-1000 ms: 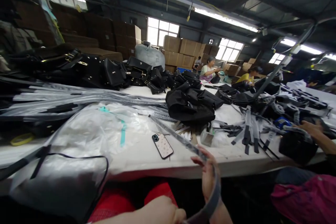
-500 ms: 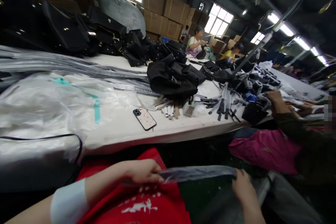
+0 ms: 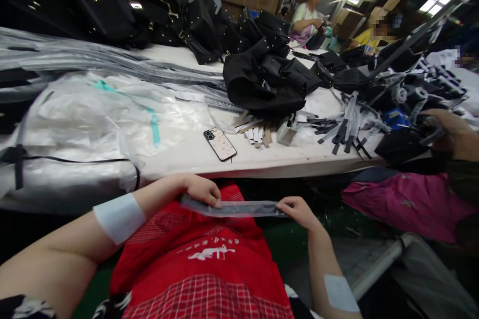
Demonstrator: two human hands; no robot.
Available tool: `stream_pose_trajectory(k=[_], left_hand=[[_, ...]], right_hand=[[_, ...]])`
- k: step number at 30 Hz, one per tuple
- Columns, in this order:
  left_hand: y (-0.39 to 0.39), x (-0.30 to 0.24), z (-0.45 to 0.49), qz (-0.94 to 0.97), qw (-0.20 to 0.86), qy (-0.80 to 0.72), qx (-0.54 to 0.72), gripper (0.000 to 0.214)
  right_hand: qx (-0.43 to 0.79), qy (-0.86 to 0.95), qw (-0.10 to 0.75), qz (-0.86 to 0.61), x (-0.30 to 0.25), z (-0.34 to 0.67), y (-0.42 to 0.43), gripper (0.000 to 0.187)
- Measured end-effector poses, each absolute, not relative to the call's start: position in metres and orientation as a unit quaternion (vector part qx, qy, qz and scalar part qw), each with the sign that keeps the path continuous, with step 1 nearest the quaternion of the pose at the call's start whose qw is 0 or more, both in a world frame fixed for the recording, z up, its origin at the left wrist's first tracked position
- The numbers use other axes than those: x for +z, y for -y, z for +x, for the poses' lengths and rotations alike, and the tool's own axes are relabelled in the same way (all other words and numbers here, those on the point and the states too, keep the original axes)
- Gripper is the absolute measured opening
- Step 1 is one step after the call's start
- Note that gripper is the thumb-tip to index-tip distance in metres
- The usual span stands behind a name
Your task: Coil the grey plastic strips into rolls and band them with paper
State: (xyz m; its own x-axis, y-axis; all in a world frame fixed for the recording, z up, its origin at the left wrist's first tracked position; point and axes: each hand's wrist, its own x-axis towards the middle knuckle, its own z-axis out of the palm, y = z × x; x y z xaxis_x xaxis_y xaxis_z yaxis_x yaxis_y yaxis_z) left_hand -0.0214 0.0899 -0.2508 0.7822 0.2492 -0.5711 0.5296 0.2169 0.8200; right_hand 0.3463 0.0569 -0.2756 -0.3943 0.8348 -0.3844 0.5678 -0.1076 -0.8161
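Over my red-clothed lap, below the table edge, I hold a grey plastic-wrapped strap (image 3: 235, 208) level between both hands. My left hand (image 3: 202, 190) pinches its left end with fingers closed. My right hand (image 3: 299, 211) grips its right end, fingers closed as well. A white band is wrapped around my left forearm and a white patch sits on my right forearm.
On the white table (image 3: 262, 159) lie a phone (image 3: 220, 144), clear plastic bags (image 3: 93, 124), long wrapped straps (image 3: 112, 65), black bags (image 3: 262, 79) and cut black strips (image 3: 340, 129). A neighbour in pink (image 3: 404, 204) sits to my right, one hand (image 3: 449, 127) on the table. Other people sit far back.
The view has tilted further down. My hands rose and came closer together, and the strap between them now looks shorter and lies level above my lap.
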Motion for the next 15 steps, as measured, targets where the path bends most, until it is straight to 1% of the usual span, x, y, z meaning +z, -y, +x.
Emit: stream_pose_trajectory(k=[2,5,11,13,15], left_hand=[[-0.089,-0.259,-0.042,0.581,0.741,-0.318,-0.112,0.033],[-0.082,-0.268,-0.048,0.513,0.785,-0.327,-0.113,0.035],[-0.079,-0.274,-0.028,0.505,0.787,-0.348,-0.066,0.038],[-0.076,-0.276,-0.024,0.518,0.778,-0.347,-0.072,0.044],[-0.071,-0.274,-0.021,0.521,0.777,-0.339,-0.101,0.051]], right_hand=[[0.524,0.634,0.119,-0.556,-0.283,0.368,-0.063,0.043],[0.546,0.623,0.091,-0.553,-0.291,0.377,-0.063,0.047],[0.621,0.591,0.028,-0.514,-0.302,0.347,-0.051,0.052],[0.607,0.599,0.026,-0.521,-0.306,0.339,-0.051,0.049],[0.573,0.613,0.052,-0.542,-0.305,0.335,-0.053,0.044]])
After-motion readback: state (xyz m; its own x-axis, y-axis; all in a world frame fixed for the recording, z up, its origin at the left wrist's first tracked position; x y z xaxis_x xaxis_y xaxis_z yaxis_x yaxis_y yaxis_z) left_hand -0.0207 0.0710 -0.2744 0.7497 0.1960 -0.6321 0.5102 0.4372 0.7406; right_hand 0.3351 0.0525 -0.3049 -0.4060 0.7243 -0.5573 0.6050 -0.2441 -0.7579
